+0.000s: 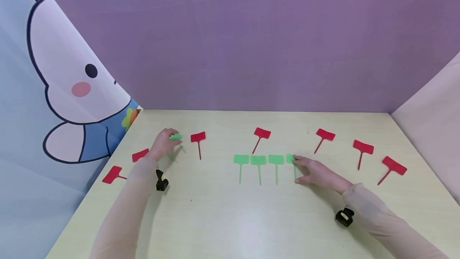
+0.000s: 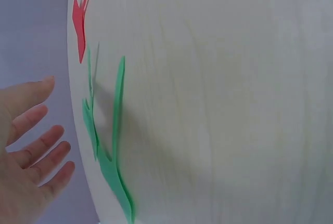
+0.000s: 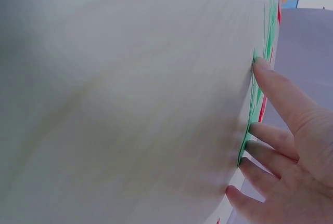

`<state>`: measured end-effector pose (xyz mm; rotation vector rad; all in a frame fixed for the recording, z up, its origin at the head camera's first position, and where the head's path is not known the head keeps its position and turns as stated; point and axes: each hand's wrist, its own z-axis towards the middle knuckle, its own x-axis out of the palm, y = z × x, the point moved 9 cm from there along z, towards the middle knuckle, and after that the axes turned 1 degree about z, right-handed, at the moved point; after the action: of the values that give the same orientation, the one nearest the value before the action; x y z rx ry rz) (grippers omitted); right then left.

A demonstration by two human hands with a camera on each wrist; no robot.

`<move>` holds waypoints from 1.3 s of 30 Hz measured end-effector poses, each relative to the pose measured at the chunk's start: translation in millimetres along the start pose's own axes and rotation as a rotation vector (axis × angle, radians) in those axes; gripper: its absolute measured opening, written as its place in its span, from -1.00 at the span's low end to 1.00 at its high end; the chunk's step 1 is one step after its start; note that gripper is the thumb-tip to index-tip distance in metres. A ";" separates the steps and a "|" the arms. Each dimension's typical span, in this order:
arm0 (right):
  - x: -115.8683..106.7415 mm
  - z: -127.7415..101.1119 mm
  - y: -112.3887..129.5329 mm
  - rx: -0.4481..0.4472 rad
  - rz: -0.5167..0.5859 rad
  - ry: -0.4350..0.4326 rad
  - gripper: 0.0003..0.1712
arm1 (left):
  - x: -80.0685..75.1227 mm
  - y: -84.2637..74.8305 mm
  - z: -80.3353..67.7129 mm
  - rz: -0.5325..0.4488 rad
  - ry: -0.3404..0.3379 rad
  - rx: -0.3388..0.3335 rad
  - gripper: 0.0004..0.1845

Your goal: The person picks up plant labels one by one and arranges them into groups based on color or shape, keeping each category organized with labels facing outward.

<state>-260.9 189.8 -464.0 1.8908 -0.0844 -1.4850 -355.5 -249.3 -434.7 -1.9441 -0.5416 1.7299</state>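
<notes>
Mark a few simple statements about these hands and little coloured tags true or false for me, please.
1. The right hand touches the rightmost tag of the green row. True.
2. The green row holds six tags. False: it holds four.
3. A red tag lies just beyond the green row. True.
4. All red tags lie right of the green row. False: some lie left.
5. The left hand grips a red tag. False: its fingers are spread near green tags.

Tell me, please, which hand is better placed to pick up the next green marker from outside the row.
Probably the left hand: it is right beside the green markers outside the row, while the right hand is well away from them, touching the row's right-end marker.
</notes>
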 end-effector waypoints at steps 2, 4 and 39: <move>-0.4 -0.4 0.7 -0.002 0.004 0.000 -0.25 | 0.1 1.2 0.6 -0.003 0.005 -0.011 -0.51; -0.6 -0.7 1.3 -0.004 0.005 0.000 -0.25 | 0.3 2.3 1.6 -0.005 0.008 -0.019 -0.49; -1.4 -1.7 3.9 0.007 0.012 0.004 -0.25 | 5.9 19.3 11.3 0.128 0.087 -0.093 -0.37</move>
<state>-258.5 188.3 -460.5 1.8953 -0.0985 -1.4749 -366.4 -260.3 -451.8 -2.1505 -0.4842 1.7149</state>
